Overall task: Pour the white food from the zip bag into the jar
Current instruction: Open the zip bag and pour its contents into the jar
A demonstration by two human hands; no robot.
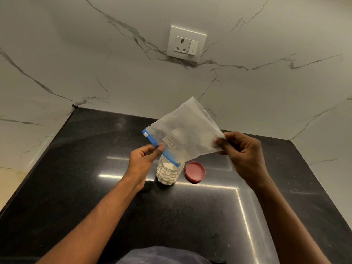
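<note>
A clear zip bag [187,130] with a blue zip strip and a small label is held tilted over a clear plastic jar [168,174]. The zip end points down at the jar's mouth. The jar stands upright on the black counter [95,187] and holds white food. My left hand [144,159] pinches the blue zip strip just left of the jar. My right hand [243,151] grips the bag's raised bottom corner, higher and to the right. The bag looks nearly flat, with a white dusty film inside.
A red jar lid [195,171] lies on the counter just right of the jar. A marble wall [95,73] with a white socket and switch plate [186,43] rises behind the counter. The counter's left edge runs diagonally at the left.
</note>
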